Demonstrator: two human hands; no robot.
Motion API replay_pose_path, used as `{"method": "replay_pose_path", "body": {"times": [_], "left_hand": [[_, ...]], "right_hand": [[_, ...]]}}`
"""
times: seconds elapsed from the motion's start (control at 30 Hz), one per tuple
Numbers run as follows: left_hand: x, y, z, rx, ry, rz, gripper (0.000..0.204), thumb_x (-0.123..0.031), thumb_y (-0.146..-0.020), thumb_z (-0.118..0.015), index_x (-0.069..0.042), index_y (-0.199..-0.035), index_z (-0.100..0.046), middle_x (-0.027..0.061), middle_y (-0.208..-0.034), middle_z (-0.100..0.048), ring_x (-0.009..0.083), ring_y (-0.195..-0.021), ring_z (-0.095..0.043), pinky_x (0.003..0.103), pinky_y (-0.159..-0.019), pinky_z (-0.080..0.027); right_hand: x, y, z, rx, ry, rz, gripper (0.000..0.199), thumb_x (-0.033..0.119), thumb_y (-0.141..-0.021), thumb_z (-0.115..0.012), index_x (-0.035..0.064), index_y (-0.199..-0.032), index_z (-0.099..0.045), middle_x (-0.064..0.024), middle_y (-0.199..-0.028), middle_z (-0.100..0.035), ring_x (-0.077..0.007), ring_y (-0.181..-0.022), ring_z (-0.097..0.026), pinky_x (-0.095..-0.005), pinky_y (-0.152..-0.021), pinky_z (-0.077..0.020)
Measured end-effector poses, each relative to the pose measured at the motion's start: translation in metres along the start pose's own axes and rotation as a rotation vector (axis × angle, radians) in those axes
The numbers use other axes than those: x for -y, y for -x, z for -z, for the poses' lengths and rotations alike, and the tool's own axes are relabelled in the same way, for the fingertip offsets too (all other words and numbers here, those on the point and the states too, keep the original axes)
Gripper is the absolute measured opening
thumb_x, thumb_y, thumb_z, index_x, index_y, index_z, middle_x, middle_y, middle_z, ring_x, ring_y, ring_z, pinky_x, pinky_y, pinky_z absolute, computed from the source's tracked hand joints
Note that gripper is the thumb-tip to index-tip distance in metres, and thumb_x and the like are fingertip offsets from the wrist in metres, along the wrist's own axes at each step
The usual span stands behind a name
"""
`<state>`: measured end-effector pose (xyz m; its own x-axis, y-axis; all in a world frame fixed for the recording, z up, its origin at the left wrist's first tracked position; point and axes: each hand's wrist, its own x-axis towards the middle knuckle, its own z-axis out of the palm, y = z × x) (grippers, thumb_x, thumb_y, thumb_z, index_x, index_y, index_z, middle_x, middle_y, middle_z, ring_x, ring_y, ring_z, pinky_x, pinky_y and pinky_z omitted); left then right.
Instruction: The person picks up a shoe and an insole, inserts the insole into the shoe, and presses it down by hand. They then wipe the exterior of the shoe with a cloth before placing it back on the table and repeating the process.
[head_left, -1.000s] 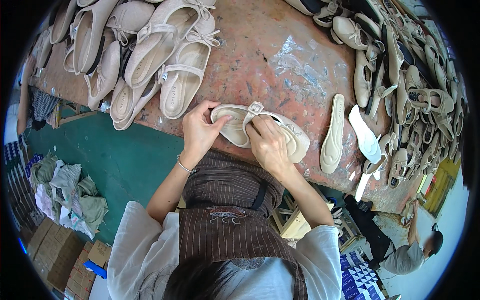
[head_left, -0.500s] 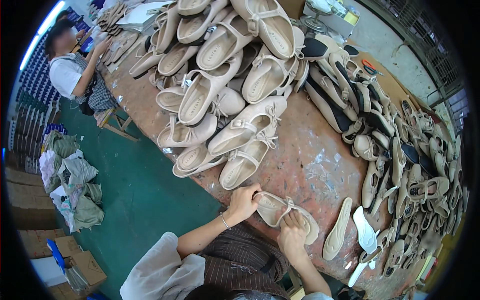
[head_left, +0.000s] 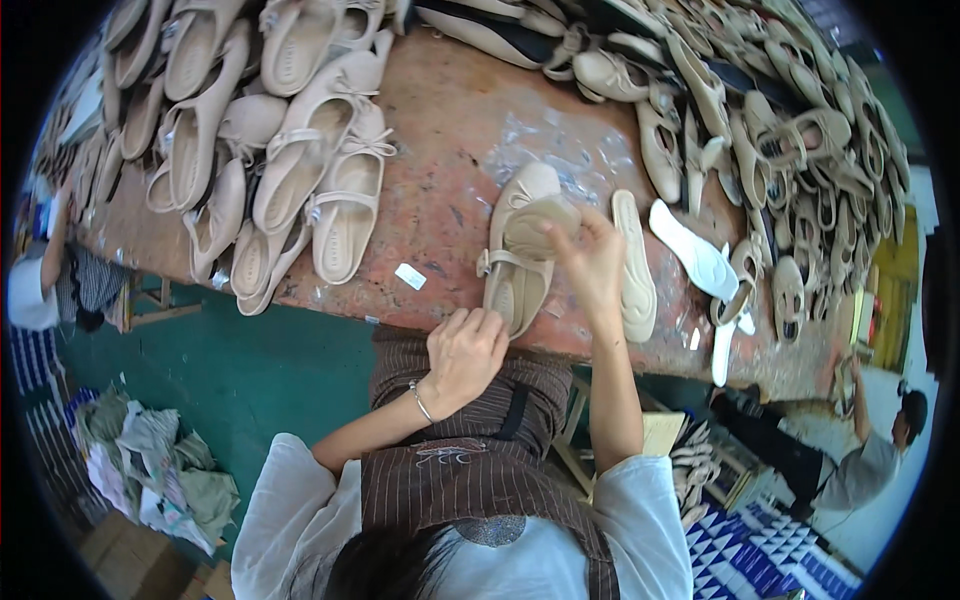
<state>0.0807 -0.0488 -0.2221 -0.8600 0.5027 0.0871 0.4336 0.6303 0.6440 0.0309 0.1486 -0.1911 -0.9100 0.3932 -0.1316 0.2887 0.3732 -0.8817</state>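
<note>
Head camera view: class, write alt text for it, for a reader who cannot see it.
A person at a worn reddish workbench holds a beige strapped flat shoe: left hand at its heel end by the bench edge, right hand pressing an insole into it. Heaps of similar beige shoes lie around, and a loose white insole to the right.

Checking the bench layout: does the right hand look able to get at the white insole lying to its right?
Probably yes: the right hand sits near the white insole, with only a beige insole lying flat between them, though it is busy on the shoe.

Beige shoe piles point(head_left: 300, 170) – white insole point(head_left: 695, 255), rag heap point(head_left: 150, 465).
</note>
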Motion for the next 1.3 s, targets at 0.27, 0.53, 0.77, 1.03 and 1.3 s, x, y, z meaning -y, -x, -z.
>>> {"method": "replay_pose_path", "body": {"times": [0.27,0.53,0.77,1.03,1.3], "left_hand": [[0.010,-0.010,-0.043,0.285,-0.296,-0.247,0.057,-0.028,-0.090,-0.055,0.001,-0.138,-0.049,0.0217,-0.143,-0.045,0.0397,-0.140,-0.033,0.062,-0.116,-0.017],[0.006,-0.006,-0.047,0.240,-0.274,-0.167,0.066,-0.030,-0.084,-0.070,0.006,-0.136,-0.049,0.0254,-0.142,-0.043,0.0413,-0.141,-0.031,0.064,-0.114,-0.021],[0.010,-0.013,-0.051,0.229,-0.304,-0.196,0.054,-0.026,-0.087,-0.060,0.003,-0.132,-0.054,0.0253,-0.128,-0.054,0.0423,-0.128,-0.044,0.058,-0.113,-0.027],[0.007,0.004,-0.045,0.285,-0.410,-0.222,0.048,-0.016,-0.088,-0.053,0.008,-0.131,-0.054,0.0262,-0.137,-0.050,0.0384,-0.135,-0.042,0.050,-0.109,-0.037],[0.010,0.004,-0.047,0.248,-0.442,-0.247,0.044,-0.015,-0.090,-0.048,0.007,-0.127,-0.057,0.0250,-0.139,-0.051,0.0364,-0.134,-0.044,0.048,-0.110,-0.037]], "right_hand": [[-0.036,0.076,-0.054,-0.049,0.629,0.405,0.053,-0.005,-0.078,-0.059,-0.0077,-0.130,-0.052,-0.0226,-0.124,-0.063,-0.0363,-0.126,-0.056,-0.0587,-0.117,-0.0213],[-0.046,0.018,-0.056,-0.061,0.632,0.522,0.041,-0.005,-0.077,-0.055,-0.0034,-0.118,-0.059,-0.0194,-0.113,-0.061,-0.0361,-0.113,-0.058,-0.0584,-0.113,-0.0277],[-0.048,0.041,-0.066,-0.053,0.854,0.426,0.052,0.007,-0.083,-0.056,-0.0007,-0.135,-0.055,-0.0242,-0.139,-0.053,-0.0387,-0.132,-0.048,-0.0533,-0.118,-0.0212],[-0.011,0.011,-0.060,0.245,0.795,0.135,0.044,0.008,-0.085,-0.052,-0.0075,-0.126,-0.054,-0.0250,-0.128,-0.056,-0.0384,-0.127,-0.049,-0.0574,-0.118,-0.0184],[-0.008,0.000,-0.054,0.445,0.916,0.033,0.043,0.012,-0.083,-0.053,-0.0079,-0.120,-0.059,-0.0212,-0.124,-0.058,-0.0288,-0.125,-0.052,-0.0544,-0.119,-0.0175]]}}
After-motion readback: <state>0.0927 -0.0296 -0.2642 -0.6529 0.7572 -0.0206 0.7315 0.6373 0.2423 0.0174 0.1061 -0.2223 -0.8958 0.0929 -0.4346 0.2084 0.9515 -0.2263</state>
